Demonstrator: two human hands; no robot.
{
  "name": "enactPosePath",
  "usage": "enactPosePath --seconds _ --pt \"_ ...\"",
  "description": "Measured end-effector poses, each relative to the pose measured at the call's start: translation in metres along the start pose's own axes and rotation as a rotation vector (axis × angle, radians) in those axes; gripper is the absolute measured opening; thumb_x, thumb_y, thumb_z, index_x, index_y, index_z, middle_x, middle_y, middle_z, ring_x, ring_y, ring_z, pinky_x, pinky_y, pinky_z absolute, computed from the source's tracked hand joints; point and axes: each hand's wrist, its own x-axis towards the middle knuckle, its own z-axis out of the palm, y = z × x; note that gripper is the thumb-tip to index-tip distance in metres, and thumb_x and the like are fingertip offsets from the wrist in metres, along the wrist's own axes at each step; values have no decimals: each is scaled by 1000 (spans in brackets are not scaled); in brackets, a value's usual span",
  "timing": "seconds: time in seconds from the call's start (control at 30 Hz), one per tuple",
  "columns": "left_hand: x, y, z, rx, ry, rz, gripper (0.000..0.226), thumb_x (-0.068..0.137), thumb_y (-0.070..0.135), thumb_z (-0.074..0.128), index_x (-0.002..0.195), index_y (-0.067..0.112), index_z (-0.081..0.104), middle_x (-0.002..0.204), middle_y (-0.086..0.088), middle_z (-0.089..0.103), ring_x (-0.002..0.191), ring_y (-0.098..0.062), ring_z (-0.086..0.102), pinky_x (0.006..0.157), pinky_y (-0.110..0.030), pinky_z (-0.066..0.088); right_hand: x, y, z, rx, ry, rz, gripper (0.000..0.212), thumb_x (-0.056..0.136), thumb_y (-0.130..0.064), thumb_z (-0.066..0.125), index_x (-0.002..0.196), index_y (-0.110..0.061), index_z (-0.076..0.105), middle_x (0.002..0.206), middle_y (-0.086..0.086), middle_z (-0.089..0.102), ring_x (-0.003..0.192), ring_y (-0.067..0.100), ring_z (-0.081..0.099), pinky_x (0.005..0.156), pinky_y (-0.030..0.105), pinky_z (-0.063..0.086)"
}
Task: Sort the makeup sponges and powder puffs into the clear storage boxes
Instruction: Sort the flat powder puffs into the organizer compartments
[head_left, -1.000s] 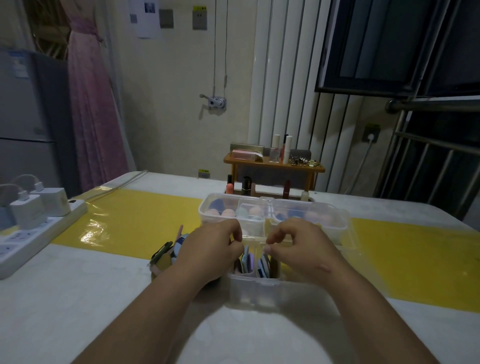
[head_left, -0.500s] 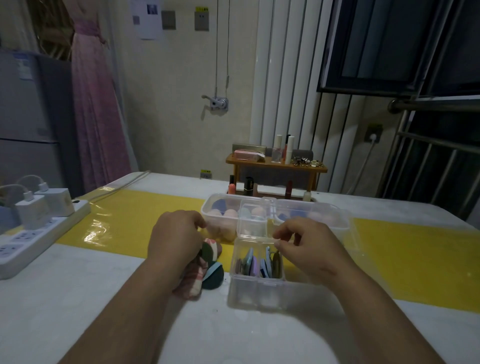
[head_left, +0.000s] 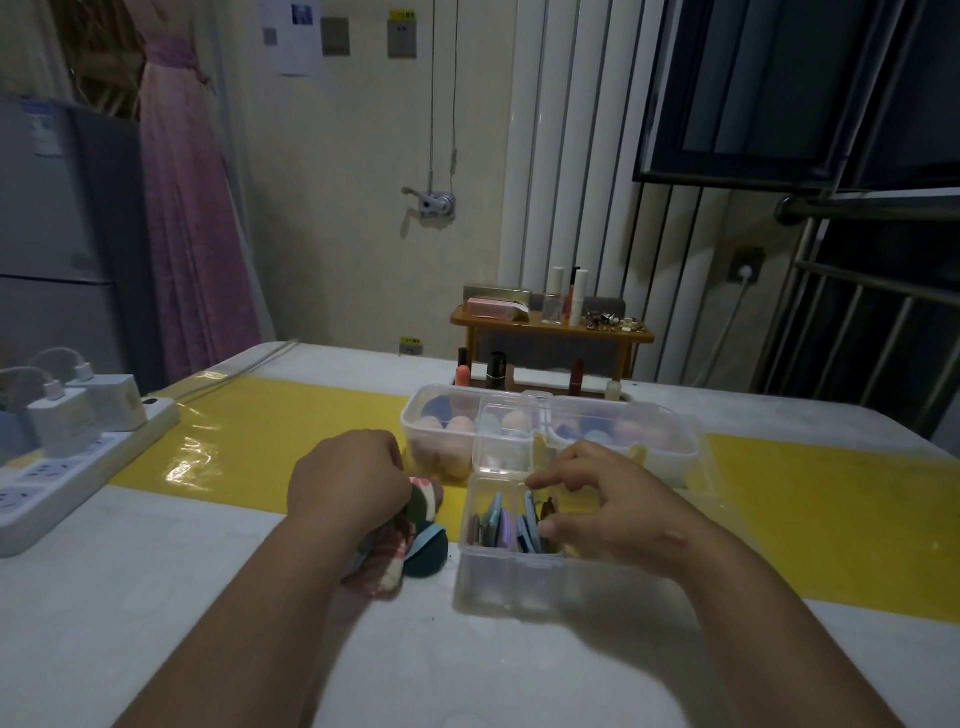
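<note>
A near clear box (head_left: 511, 579) holds several flat powder puffs (head_left: 498, 525) standing on edge. My right hand (head_left: 613, 506) reaches into it, with a dark puff (head_left: 546, 506) between thumb and curled fingers. Just left of the box lies a loose pile of puffs (head_left: 415, 545). My left hand (head_left: 348, 483) is curled over the pile and grips a patterned puff (head_left: 422, 498) at its top. Behind stand a clear box (head_left: 415, 434) with pink sponges (head_left: 452, 428), a small clear box (head_left: 501, 452), and a third clear box (head_left: 675, 447) with pink and blue pieces.
A white power strip (head_left: 62, 483) with two chargers lies at the table's left edge. A yellow mat (head_left: 260, 431) runs across the white table. A small wooden shelf (head_left: 550, 332) with cosmetics stands behind the boxes, lipsticks beneath it.
My left hand left the near box and moved left onto the loose pile of puffs. My right hand stayed at the box and lowered its thumb among the upright puffs.
</note>
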Motion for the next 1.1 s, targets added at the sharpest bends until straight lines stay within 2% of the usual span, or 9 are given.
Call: enactPosePath --seconds 0.17,0.27,0.43,0.57,0.63,0.73,0.87,0.97,1.1 --pt "1 3 1 -107 97 30 8 71 12 55 72 20 57 71 -1 59 70 -22 54 56 -30 40 2 -3 10 -32 87 -17 33 83 -35 75 116 -34 70 113 -18 52 108 7 52 95 34 49" --pt "0 4 2 -257 142 18 4 72 11 56 71 14 56 67 -5 58 66 -24 53 54 -34 37 4 -3 14 -74 125 -28 28 88 -36 70 116 -32 70 115 -17 54 107 7 53 93 31 49" --pt "2 3 5 -553 206 -28 6 73 10 56 71 6 52 64 -10 54 61 -26 45 55 -35 34 5 0 13 -17 199 -55 21 97 -24 57 114 -27 71 96 -20 58 94 1 56 83 22 47" --pt "1 8 5 -770 207 2 17 77 7 63 67 7 49 64 -7 51 61 -22 43 54 -34 35 7 0 14 2 243 -61 23 99 -23 52 112 -26 71 106 -12 63 99 5 57 89 27 49" --pt "-1 11 4 -868 209 41 22 79 7 66 66 9 49 63 -7 50 61 -21 44 55 -35 37 8 0 15 0 284 -68 21 98 -24 53 109 -27 71 103 -12 63 95 3 57 85 27 50" --pt "-4 16 2 -968 164 48 19 79 -2 63 69 7 50 66 -9 53 59 -20 48 50 -29 38 7 0 15 50 334 -69 17 96 -22 56 104 -27 71 94 -19 60 88 1 56 76 20 48" --pt "-6 21 4 -985 58 65 17 78 -7 65 78 7 56 80 -11 64 64 -23 61 49 -21 44 7 1 11 146 368 -53 14 94 -19 61 97 -29 70 89 -17 63 82 2 58 70 18 45" --pt "-6 22 8 -1012 -7 80 16 79 -6 69 83 6 59 85 -12 69 67 -23 67 55 -26 51 7 1 9 166 361 -47 13 93 -20 63 96 -30 69 90 -17 65 82 2 59 68 15 45" --pt "-10 26 13 -1022 -40 121 15 80 -1 74 88 8 66 78 -7 73 68 -23 67 57 -30 53 6 0 9 186 338 -66 11 93 -19 63 95 -29 68 91 -13 66 86 4 60 75 22 52"
